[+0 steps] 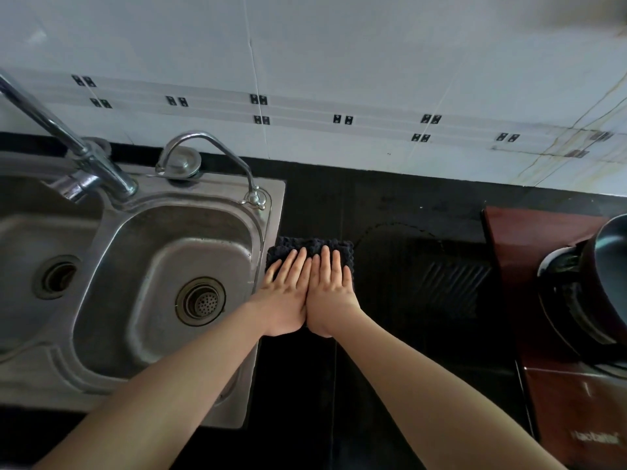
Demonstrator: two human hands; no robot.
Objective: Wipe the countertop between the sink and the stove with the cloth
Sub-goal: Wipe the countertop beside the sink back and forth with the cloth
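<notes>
A dark textured cloth [314, 245] lies flat on the black countertop [400, 205], just right of the steel sink [210, 242]. My left hand [288, 293] and my right hand [330, 293] press side by side on the cloth with straight fingers, palms down. Only the cloth's far edge and side edges show beyond my fingers. Wet streaks mark the countertop to the right of the cloth, toward the stove [559, 385].
The double-bowl sink has two taps [101, 171] at its back. A dark pan [610, 266] sits on the red-brown stove's burner at the right. A white tiled wall [339, 79] runs behind the counter.
</notes>
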